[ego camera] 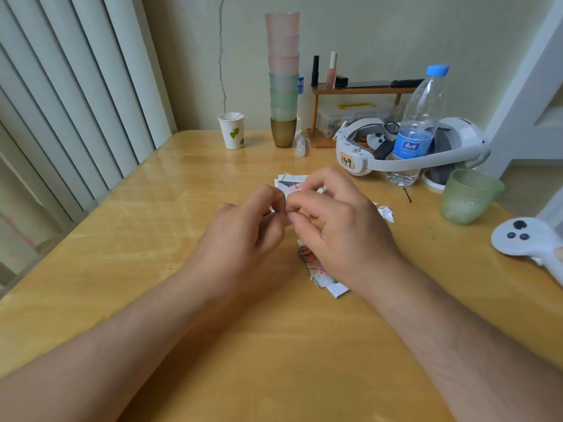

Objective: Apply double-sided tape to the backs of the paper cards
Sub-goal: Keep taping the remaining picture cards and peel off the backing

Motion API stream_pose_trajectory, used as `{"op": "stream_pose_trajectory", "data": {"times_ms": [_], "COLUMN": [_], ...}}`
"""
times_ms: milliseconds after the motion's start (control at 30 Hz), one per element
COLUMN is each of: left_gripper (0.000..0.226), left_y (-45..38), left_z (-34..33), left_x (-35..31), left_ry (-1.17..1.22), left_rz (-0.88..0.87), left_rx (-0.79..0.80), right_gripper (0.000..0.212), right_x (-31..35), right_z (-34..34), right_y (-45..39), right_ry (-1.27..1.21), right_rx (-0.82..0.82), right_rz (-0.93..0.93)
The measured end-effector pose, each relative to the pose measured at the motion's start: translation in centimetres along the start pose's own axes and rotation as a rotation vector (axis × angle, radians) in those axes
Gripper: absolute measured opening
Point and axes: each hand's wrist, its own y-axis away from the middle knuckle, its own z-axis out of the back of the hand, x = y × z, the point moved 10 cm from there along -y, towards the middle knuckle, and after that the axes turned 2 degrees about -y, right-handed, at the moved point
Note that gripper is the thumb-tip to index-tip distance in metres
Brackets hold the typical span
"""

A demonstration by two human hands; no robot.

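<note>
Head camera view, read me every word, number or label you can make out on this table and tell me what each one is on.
"149": handwritten on an orange sticker on the white headset.
Water bottle: blue label with white characters, too blurred to read.
Blue label behind the cup stack: print too small to read.
Paper cards under the hands: faint lines of print, unreadable.
Paper cup: only a green leaf picture, no text.

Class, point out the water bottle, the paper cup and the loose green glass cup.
water bottle (412, 145): head view, on its blue label.
paper cup (233, 134): head view, on its leaf print.
green glass cup (466, 200): head view, on its wall.
</note>
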Motion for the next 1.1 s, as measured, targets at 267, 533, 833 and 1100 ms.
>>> {"op": "stream_pose_trajectory", "data": {"times_ms": [267,533,833,1100], "left_gripper": [0.007,0.013,0.023,0.015], "left_y": [0.1,0.0,0.1,0.0], "left_z": [-1.0,-1.9,-2.0,-1.8], "left_x": [1.0,1.4,0.8,0.6], "left_ry": [0.364,0.512,0.549,0.632], "left_rz": [0.091,0.115,0.136,0.178], "left_rx": [0.093,0.109,0.104,0.063], "right_gripper": [0.012,0.012,0.025,0.014], "right_x": [0.1,0.4,0.7,0.7], "right_z": [-0.2,0.0,-0.2,-0.1], "right_y": [0.0,-0.2,-0.3,-0.3], "right_ry": [-0.07,-0.126,-0.165,-0.148], "right_rx": [0.013,-0.039,-0.035,-0.073], "right_rz": [0.05,0.061,0.071,0.058]}}
